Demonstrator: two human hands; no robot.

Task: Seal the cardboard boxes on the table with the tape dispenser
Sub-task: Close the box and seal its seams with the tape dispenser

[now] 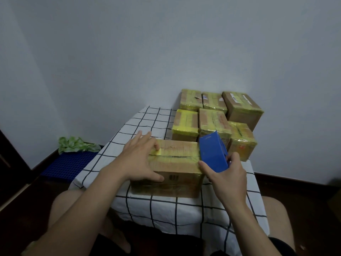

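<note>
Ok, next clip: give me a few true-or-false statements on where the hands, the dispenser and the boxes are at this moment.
1. The right hand grips the blue tape dispenser at the right end of the near box. True.
2. The left hand is lifted clear of the near box. False: it rests on the box's top, at the left end of the yellow tape strip.
3. Six taped boxes stand behind the near box. True.
4. The table cloth is plain red. False: it is white with a black grid.
</note>
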